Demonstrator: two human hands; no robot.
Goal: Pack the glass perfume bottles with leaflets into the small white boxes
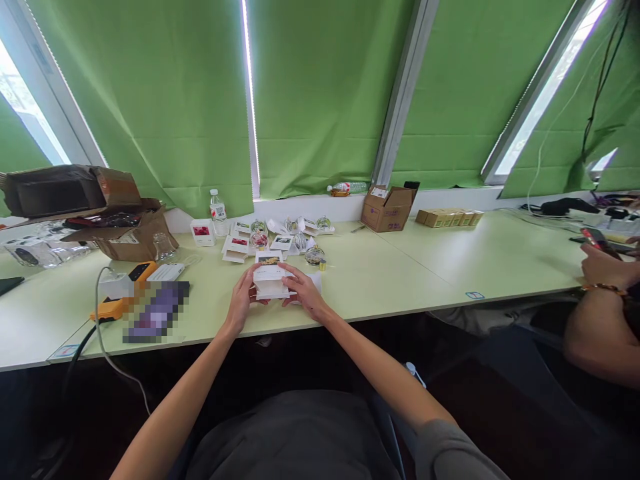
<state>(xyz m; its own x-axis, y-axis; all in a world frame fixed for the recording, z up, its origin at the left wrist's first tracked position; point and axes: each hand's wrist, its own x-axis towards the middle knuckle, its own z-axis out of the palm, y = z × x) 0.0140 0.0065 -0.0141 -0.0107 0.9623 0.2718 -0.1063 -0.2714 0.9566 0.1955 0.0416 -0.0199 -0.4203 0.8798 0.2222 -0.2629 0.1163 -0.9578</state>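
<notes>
Left hand (241, 300) and right hand (305, 292), fingers curled, clasp a white carton (271, 285) between them near the table's (370, 293) front edge. Clear round vessels (315, 255) and printed boxes (235, 247) crowd the space just beyond; a bottle (218, 212) stands behind.

Green blinds (320, 100), grey frames (404, 90); pale table (380, 287)

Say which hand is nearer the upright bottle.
Left. The left hand holds the white box by its left side, with the bottle beyond, slightly leftward; the right hand, at the box's right side, is farther.
</notes>
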